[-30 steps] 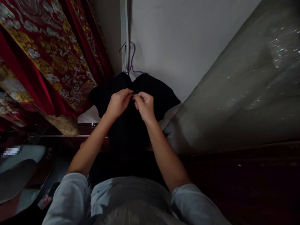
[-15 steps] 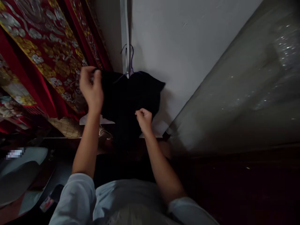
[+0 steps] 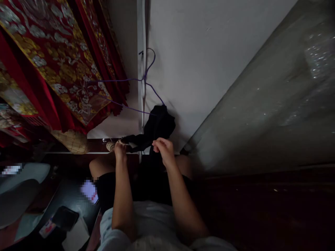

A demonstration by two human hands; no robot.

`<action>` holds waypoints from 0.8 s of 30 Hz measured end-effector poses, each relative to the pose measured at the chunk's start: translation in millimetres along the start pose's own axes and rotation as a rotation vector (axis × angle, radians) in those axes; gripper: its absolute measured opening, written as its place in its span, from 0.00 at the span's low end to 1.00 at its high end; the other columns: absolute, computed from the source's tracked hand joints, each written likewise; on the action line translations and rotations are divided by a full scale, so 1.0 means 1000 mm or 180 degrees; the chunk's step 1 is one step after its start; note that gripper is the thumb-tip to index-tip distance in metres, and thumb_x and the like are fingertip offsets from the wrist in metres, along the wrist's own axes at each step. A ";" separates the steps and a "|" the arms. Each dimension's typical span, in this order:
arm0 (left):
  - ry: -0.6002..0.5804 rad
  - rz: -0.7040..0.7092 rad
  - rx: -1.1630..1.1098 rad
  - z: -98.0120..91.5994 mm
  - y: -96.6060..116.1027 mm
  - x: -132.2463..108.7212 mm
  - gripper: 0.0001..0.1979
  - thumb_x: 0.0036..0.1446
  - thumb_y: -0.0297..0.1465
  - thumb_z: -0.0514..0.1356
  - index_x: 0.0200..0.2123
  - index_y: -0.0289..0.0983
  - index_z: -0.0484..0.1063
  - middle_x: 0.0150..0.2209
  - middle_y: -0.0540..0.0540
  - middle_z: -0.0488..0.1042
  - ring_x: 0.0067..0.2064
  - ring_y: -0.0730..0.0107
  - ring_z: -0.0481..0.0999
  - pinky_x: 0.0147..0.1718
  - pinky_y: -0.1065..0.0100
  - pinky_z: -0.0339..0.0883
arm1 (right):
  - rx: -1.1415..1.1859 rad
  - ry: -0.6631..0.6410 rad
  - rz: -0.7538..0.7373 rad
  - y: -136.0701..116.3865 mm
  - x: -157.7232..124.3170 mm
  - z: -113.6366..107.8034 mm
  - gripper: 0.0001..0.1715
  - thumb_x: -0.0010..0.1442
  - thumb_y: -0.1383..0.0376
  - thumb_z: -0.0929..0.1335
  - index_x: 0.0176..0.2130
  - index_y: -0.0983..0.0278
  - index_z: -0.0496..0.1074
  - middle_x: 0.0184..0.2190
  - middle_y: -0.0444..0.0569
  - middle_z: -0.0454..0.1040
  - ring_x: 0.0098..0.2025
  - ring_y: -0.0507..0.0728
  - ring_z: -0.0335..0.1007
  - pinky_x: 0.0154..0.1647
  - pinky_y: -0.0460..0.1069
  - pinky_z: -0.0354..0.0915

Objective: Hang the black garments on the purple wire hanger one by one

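Observation:
A black shirt [image 3: 160, 125] hangs by one side from the right arm of a thin purple wire hanger [image 3: 125, 80]. The hanger is hooked onto a narrow white strip [image 3: 141, 31] on the wall, and its left arm is bare. Low on the left, my left hand [image 3: 120, 150] is closed on a pulled-down part of the shirt. My right hand [image 3: 164, 150] is closed with the fingers pinched at the shirt's lower right; the cloth between its fingers is hard to make out in the dim light.
Red cloth with gold and silver embroidery [image 3: 73, 69] hangs at the left, close to the hanger's bare arm. A plastic-covered greyish surface [image 3: 248, 115] slants along the right. At lower left, a dark tabletop [image 3: 59, 195] holds a lit blurred screen [image 3: 89, 190] and a black flat item [image 3: 65, 218].
My left hand has moved down and right, drawing the shirt's left side off the hanger. The shirt now bunches at the right. My right hand is slightly lower.

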State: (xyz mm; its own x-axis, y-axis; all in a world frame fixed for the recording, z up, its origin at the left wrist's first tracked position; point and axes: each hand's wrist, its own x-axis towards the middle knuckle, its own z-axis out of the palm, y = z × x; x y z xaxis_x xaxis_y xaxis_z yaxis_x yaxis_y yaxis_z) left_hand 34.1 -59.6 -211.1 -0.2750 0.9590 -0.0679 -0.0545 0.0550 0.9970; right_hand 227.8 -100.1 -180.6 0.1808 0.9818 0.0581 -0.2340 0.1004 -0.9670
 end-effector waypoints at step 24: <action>-0.1133 0.2022 0.0536 0.032 0.085 -0.016 0.13 0.69 0.42 0.60 0.46 0.39 0.77 0.43 0.42 0.79 0.46 0.63 0.78 0.50 0.63 0.72 | -0.0715 -0.1329 -0.0712 -0.050 0.012 0.018 0.12 0.52 0.62 0.70 0.38 0.62 0.78 0.31 0.45 0.77 0.34 0.56 0.72 0.38 0.50 0.68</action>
State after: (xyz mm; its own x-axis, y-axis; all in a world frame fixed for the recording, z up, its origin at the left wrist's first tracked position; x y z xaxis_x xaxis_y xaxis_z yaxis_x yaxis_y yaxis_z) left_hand 64.2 -61.1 -124.3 0.1245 0.8507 0.5108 0.1669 -0.5254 0.8343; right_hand 224.8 -90.8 -127.6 -0.2041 0.9256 0.3189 -0.0144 0.3229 -0.9463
